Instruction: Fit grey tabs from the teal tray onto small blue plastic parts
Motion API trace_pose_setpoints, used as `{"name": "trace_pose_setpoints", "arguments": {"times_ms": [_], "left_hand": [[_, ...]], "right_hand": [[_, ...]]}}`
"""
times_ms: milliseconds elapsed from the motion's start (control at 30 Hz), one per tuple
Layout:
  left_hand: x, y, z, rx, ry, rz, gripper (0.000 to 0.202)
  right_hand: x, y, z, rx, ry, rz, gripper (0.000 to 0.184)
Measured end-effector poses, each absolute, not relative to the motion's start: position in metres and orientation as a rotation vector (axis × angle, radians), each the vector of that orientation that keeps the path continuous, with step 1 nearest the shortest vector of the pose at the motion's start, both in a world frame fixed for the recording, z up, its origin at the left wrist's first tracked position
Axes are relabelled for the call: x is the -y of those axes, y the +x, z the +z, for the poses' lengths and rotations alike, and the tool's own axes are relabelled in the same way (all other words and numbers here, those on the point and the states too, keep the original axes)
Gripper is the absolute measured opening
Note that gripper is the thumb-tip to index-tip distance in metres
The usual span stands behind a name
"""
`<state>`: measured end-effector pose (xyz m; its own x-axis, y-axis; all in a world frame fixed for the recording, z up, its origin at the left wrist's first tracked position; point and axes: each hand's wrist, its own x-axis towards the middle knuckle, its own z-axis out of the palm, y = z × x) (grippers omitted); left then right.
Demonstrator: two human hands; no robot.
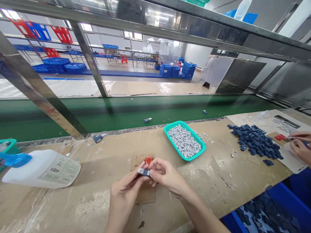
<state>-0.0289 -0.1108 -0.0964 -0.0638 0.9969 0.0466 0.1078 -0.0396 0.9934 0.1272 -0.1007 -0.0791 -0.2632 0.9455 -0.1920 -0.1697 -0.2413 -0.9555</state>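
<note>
Both of my hands meet over the brown work table [97, 181], pinching one small dark blue and light grey plastic part [144, 172] between them. My left hand [126, 187] grips its grey end with thumb and fingertips. On the dark blue end, my right hand [166, 176] has its thumb and fingers closed. Just behind the fingers, a round red piece [148, 160] rests on a small cardboard square [136, 160], partly covered by my hands. To the right of them stands a teal basket [203, 147] full of small light grey pieces [183, 140].
A white jug [43, 171] with a blue cap lies at left. Beyond the table runs a green conveyor belt [126, 111] carrying two small parts. At right, dark blue parts [255, 140] form a pile beside another person's hands [300, 145]. A metal frame post [89, 58] rises ahead.
</note>
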Motion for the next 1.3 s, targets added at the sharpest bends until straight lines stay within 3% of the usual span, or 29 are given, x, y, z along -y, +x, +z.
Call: {"name": "trace_pose_setpoints", "arguments": {"times_ms": [200,300,400,467,500,633,733,900,1033,1133,1300], "left_hand": [[0.084,-0.025,-0.087,-1.164,1.202,1.085,0.055],[0.059,-0.026,-0.09,-1.194,1.257,1.096,0.054],[0.017,-0.039,-0.103,-1.332,1.357,1.252,0.048],[-0.019,-0.054,-0.113,-1.466,1.489,1.29,0.046],[-0.038,-0.062,-0.117,-1.569,1.604,1.256,0.045],[-0.109,-0.086,-0.12,-1.905,1.907,0.981,0.038],[-0.148,-0.088,-0.118,-1.998,2.057,0.777,0.039],[-0.187,-0.082,-0.125,-2.029,2.323,0.516,0.065],[-0.199,-0.09,-0.128,-2.009,2.417,0.384,0.073],[-0.199,-0.096,-0.126,-1.998,2.444,0.368,0.068],[-0.189,-0.09,-0.13,-1.974,2.428,0.483,0.038]], "right_hand": [[0.089,0.12,-0.088,1.058,-1.056,1.491,0.038],[0.069,0.139,-0.087,1.197,-1.115,1.444,0.035],[0.038,0.182,-0.084,1.504,-1.464,0.926,0.021],[0.014,0.214,-0.083,1.659,-1.862,0.521,0.024],[0.002,0.227,-0.084,1.677,-1.95,0.483,0.021],[-0.038,0.245,-0.089,1.748,-2.147,0.527,0.003],[-0.048,0.233,-0.093,1.762,-2.238,0.491,0.004],[-0.038,0.226,-0.093,1.805,-2.15,0.448,0.014],[-0.021,0.243,-0.084,1.78,-1.972,0.511,0.021],[-0.003,0.248,-0.077,1.656,-1.69,0.71,0.035],[0.026,0.217,-0.083,1.339,-1.321,1.065,0.025]]}}
